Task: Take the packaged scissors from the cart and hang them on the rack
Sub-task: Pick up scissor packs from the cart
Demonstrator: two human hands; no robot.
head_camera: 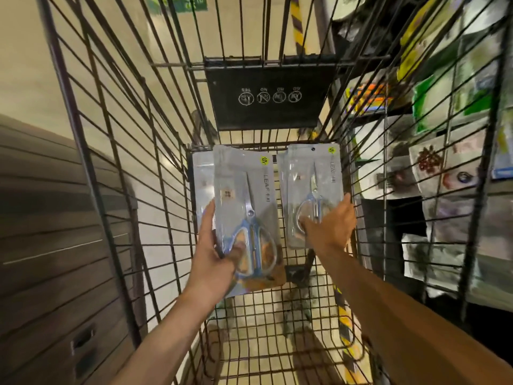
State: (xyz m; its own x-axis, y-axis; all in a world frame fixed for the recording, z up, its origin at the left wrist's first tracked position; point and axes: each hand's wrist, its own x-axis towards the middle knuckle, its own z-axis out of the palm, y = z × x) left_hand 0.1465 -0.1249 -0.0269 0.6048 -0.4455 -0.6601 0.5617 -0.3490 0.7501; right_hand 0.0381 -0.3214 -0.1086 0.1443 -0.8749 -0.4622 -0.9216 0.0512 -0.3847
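Scissor packs [247, 218] gripped, L hand [215, 257] & R hand [329, 226], just inside cart [116, 190] walls.

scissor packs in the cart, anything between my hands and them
Nothing visible. The left hand already grips the left pack of scissors by its lower edge, thumb on its front. The right hand is on the right pack at the scissor handles. Both packs are inside the wire cart.
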